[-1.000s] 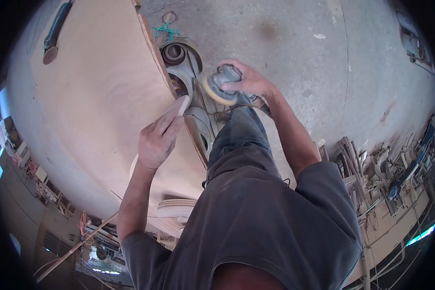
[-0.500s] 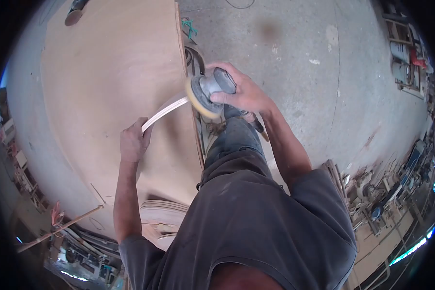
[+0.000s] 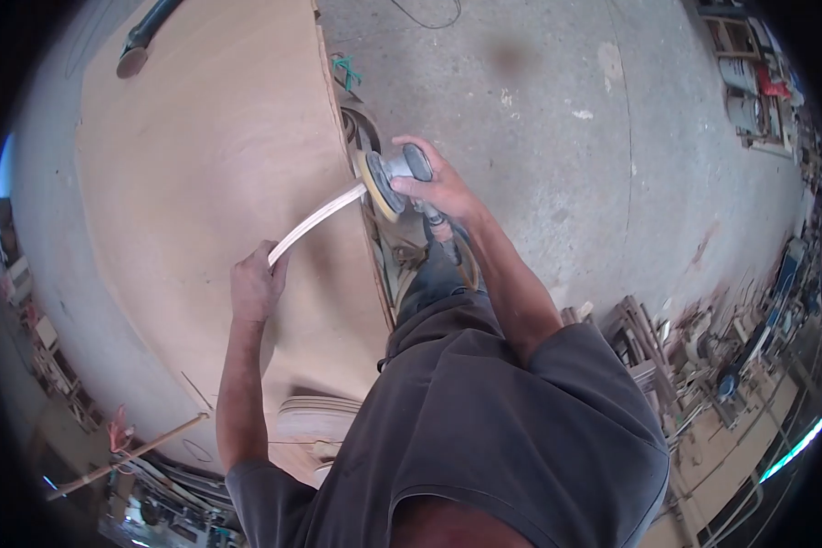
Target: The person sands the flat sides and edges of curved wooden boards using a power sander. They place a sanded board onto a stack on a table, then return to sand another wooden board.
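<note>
My left hand (image 3: pixel 258 281) is closed round the near end of a curved, pale wooden strip (image 3: pixel 318 216), held above a plywood-topped table. In my right hand (image 3: pixel 443 185) is a round orbital sander (image 3: pixel 397 178), gripped by its grey body. The sander's yellowish pad faces left, on edge, and meets the far end of the strip; whether it presses on it I cannot tell. A hose fitting (image 3: pixel 443 236) hangs from the sander toward my legs.
The plywood sheet (image 3: pixel 183 183) ends just left of the sander. A dark tube-shaped tool (image 3: pixel 135 57) lies at its far left. Stacked curved wooden pieces (image 3: pixel 318 406) sit near my left elbow. Wood scraps (image 3: pixel 644 338) crowd the floor at right. A wooden stick (image 3: pixel 146 449) juts out at lower left.
The sander has turned more upright, its pad now squarer to the strip's end, and its hose fitting shows more. My view has shifted slightly. Both hands keep their hold.
</note>
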The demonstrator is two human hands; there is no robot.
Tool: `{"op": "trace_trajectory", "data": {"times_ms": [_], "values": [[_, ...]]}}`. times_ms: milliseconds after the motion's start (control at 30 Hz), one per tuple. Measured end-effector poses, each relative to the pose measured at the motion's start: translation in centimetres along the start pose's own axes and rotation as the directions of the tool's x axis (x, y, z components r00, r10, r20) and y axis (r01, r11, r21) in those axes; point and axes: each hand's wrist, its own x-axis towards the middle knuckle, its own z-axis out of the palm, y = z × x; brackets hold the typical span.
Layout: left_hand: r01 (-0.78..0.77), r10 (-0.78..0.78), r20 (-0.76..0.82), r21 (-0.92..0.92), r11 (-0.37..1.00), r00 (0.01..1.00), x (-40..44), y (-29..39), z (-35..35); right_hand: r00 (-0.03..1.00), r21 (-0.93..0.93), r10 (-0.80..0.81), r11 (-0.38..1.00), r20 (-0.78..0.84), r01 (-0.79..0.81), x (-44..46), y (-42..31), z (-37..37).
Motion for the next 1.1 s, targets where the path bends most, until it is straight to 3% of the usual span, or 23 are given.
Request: {"op": "trace_trajectory", "data": {"times_ms": [100, 200, 300, 400, 433, 533, 700, 800, 833, 933, 1000, 1100], "values": [[-0.013, 0.013, -0.014, 0.010, 1.000, 1.000, -0.2, 0.1, 0.1, 0.997, 0.110, 0.026, 0.994, -0.072, -0.018, 2.7, 4.5, -0.1], [0.010, -0.010, -0.011, 0.023, 1.000, 1.000, -0.2, 0.3, 0.2, 0.992, 0.012, -0.033, 0.999, -0.124, 0.035, 2.7, 5.3, -0.3], [0.015, -0.015, 0.008, 0.024, 1.000, 1.000, -0.3, 0.2, 0.2, 0.982, 0.056, -0.133, 0.988, -0.137, 0.142, -2.5, -0.5, 1.6], [0.049, -0.050, 0.039, 0.029, 0.998, 0.998, -0.3, 0.7, -0.1, 0.835, -0.385, -0.544, 0.789, -0.079, 0.478, -5.4, -3.0, 3.0], [0.042, -0.043, 0.042, 0.029, 0.999, 0.998, -0.3, 0.7, -0.1, 0.853, -0.372, -0.512, 0.815, -0.103, 0.444, -6.0, -3.7, 3.6], [0.018, -0.019, 0.044, 0.022, 1.000, 0.999, 0.1, 0.4, -0.3, 0.750, -0.339, -0.601, 0.791, -0.276, 0.510, -4.9, -0.1, 4.6], [0.033, -0.034, 0.059, 0.012, 0.999, 0.998, 0.1, 0.6, -0.4, 0.881, 0.139, -0.132, 0.966, -0.455, 0.217, -1.8, 7.9, 5.4], [0.045, -0.046, 0.054, 0.020, 0.999, 0.997, -0.1, 0.6, -0.1, 0.955, 0.553, 0.115, 0.831, -0.273, 0.057, 0.6, 10.3, 3.9], [0.041, -0.042, 0.055, 0.030, 0.999, 0.998, -0.1, 0.7, -0.1, 0.971, 0.605, 0.093, 0.794, -0.221, 0.061, 1.4, 10.5, 3.4], [0.024, -0.026, 0.040, 0.050, 0.998, 0.999, 0.0, 0.9, -0.2, 0.989, 0.473, 0.119, 0.879, -0.093, -0.061, 1.0, 8.5, 1.4], [0.011, -0.012, 0.019, 0.049, 0.999, 1.000, -0.2, 1.0, 0.0, 0.996, 0.216, -0.044, 0.975, -0.072, 0.059, 0.1, 5.0, 0.4], [0.051, -0.053, 0.036, 0.042, 0.998, 0.998, -0.1, 0.9, -0.2, 0.959, -0.052, -0.274, 0.961, -0.075, 0.270, -2.7, -0.7, 1.2]]}}
